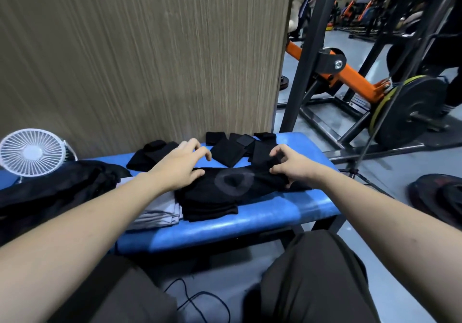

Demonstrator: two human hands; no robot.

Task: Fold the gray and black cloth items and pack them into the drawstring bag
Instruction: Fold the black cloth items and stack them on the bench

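A black cloth with a pale ring print lies partly folded on the blue bench. My left hand rests on its left edge, thumb on the fabric and fingers curled above it. My right hand pinches the cloth's right end. A folded gray cloth lies under and to the left of the black one. Several small folded black pieces sit at the back of the bench, and another black piece lies at back left. A dark mesh-like bag is bunched at the far left.
A white desk fan stands at the left by the wood-grain wall. Gym frame and weight plate stand to the right. A black cable lies on the floor between my knees.
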